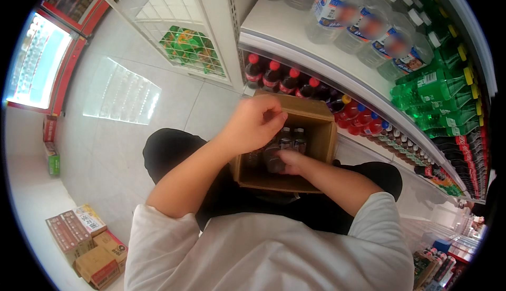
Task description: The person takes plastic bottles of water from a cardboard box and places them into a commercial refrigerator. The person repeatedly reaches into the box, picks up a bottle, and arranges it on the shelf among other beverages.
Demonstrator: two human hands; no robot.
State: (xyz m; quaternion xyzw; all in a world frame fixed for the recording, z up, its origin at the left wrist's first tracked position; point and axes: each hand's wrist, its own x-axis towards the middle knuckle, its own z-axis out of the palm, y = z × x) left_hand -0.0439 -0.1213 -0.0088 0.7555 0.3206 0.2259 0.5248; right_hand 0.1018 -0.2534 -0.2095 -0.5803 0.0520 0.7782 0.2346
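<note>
An open cardboard box [288,180] stands between my knees, with several capped plastic bottles [299,141] upright inside. My right hand [290,161] reaches into it and grips a clear plastic bottle [272,160]. Over the box's left rim is my left hand [259,123], its fingers curled and thumb stretched out. I see nothing held in it, though the inside of its fingers is partly hidden and slightly blurred.
A store shelf [276,24] with large clear bottles [336,10] and green bottles [435,89] rises ahead and right. Red-capped cola bottles [272,75] line the level below. A white wire rack [189,50] stands left of it. Cartons [87,243] sit at lower left.
</note>
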